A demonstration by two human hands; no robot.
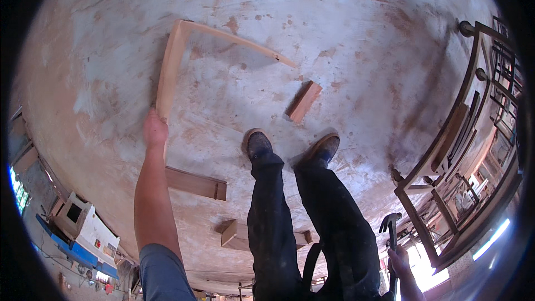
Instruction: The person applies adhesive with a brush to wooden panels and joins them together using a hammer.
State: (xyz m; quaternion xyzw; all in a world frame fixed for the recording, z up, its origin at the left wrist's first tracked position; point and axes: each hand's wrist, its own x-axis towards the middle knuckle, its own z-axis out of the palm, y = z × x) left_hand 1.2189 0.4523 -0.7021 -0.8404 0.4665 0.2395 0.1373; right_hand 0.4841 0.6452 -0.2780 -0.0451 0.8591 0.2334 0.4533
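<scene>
My left hand [155, 129] is closed around the near part of a pale wooden board [170, 67] at the left, its fingers partly hidden. At the board's far end a narrower wooden piece [239, 40] meets it at a corner and runs off to the right. Beside its near end lies a brown board [196, 183]; whether the two are joined I cannot tell. Low on the right, my right hand [399, 261] grips the dark handle of a claw hammer [392, 224], its head up, well away from the boards.
A reddish wooden block [305, 102] lies on the stained floor [356, 33] ahead of my shoes. More wood pieces [239, 238] lie beside my legs. A wheeled frame rack [446, 150] stands at the right. A white and blue machine [83, 234] is at the lower left.
</scene>
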